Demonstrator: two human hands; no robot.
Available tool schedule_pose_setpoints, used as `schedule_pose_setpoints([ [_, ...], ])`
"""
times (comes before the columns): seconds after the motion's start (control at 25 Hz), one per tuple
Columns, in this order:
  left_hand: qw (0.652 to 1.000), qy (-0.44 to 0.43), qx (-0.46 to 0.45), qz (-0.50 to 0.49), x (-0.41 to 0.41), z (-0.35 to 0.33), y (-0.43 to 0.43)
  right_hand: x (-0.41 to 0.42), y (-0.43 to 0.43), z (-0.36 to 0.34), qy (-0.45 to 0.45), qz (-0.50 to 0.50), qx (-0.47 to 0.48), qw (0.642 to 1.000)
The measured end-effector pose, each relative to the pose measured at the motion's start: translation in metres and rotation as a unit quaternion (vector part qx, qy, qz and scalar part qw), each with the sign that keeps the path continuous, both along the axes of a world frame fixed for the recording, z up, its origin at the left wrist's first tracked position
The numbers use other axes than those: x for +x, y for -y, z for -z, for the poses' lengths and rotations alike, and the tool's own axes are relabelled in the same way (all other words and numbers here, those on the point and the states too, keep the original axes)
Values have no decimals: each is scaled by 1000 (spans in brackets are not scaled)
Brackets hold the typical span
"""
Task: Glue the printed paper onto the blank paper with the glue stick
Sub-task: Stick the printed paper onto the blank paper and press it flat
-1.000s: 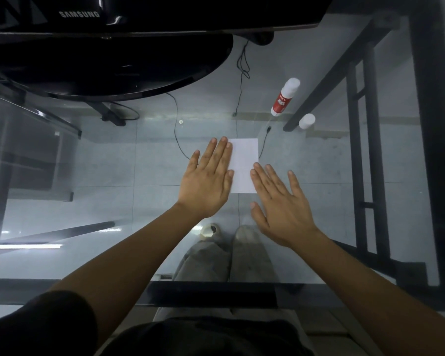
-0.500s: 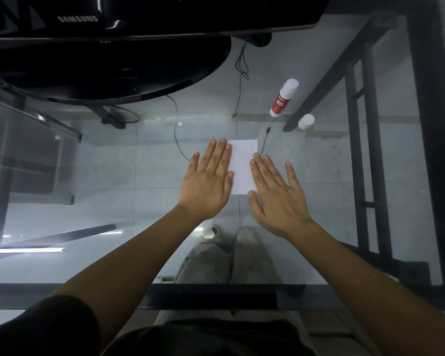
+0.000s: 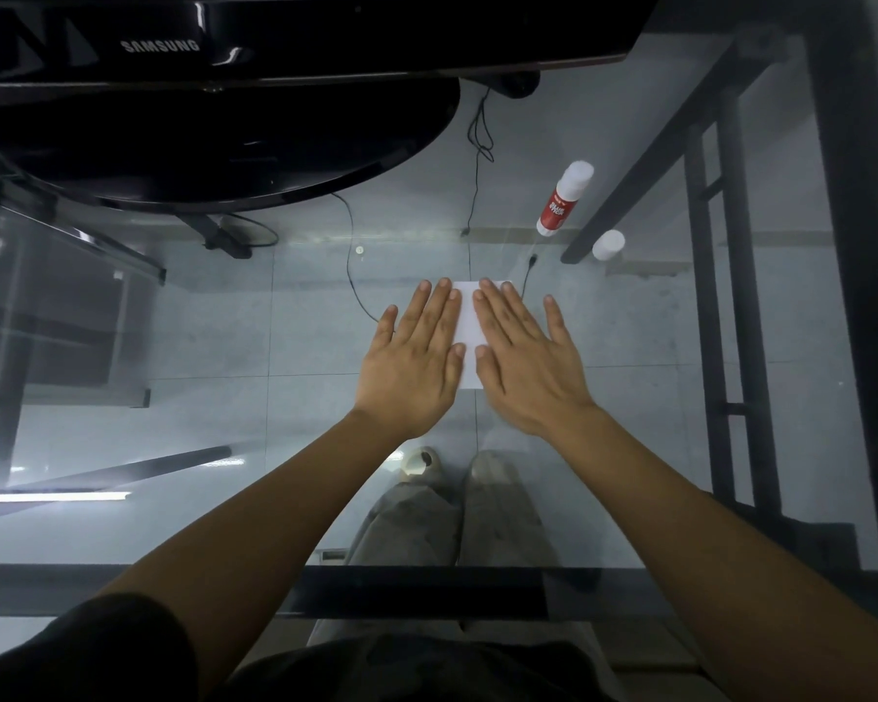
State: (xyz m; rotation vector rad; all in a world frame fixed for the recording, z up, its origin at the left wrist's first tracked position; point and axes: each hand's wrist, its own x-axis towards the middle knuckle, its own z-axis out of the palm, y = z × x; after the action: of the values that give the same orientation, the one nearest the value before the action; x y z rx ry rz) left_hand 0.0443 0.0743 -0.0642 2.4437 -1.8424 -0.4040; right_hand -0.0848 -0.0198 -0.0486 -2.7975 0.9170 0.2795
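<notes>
A small white paper (image 3: 468, 326) lies flat on the glass table, mostly covered by both hands. My left hand (image 3: 412, 362) rests palm down on its left part, fingers spread. My right hand (image 3: 525, 357) lies palm down over its right part, fingers stretched forward. Only a narrow white strip shows between the hands, and no print is visible on it. The glue stick (image 3: 563, 197), white with a red label, lies on the table far right of the paper. Its white cap (image 3: 608, 244) sits apart, just right of it.
A black Samsung monitor (image 3: 295, 27) with a wide oval base (image 3: 224, 144) stands at the back. The glass table (image 3: 629, 347) shows the tiled floor, cables and my legs below. A dark metal frame (image 3: 731, 296) runs along the right side.
My right hand has slid forward and left onto the paper, covering more of it. My left hand has stayed in place on the left part.
</notes>
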Motion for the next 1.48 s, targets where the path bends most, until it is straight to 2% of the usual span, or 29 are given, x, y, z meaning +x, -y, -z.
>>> schedule_pose_setpoints([
  [0.16, 1000, -6, 0, -4, 0, -1, 1, -21, 17, -2, -27, 18, -13, 999],
  [0.32, 1000, -10, 21, -3, -1, -4, 2, -25, 25, -3, -39, 5, 69, 997],
  [0.44, 997, -75, 11, 8, 8, -13, 2, -28, 31, -5, -40, -7, 98, 994],
  [0.52, 993, -96, 9, 67, 14, -20, -4, -28, 33, -7, -40, -9, 119, 992],
  [0.64, 970, -30, 53, 237, 12, -22, -17, -27, 32, -8, -41, -17, 123, 991],
  [0.68, 961, -12, 72, 266, 15, -20, -14, -28, 32, -7, -39, -19, 122, 992],
  [0.72, 960, 0, 77, 269, 22, -19, -6, -28, 33, -7, -37, -20, 123, 992],
  [0.88, 981, 20, 68, 179, 48, -23, 25, -28, 34, -6, -37, -15, 129, 991],
  [1.08, 958, 9, 75, 276, 19, -22, -4, -28, 33, -2, -32, -18, 126, 991],
  [1.28, 979, 37, 62, 188, 45, -25, 36, -27, 34, 0, -38, -16, 123, 992],
  [1.48, 978, 23, 43, 202, 15, -21, -3, -28, 33, -3, -32, -18, 122, 992],
])
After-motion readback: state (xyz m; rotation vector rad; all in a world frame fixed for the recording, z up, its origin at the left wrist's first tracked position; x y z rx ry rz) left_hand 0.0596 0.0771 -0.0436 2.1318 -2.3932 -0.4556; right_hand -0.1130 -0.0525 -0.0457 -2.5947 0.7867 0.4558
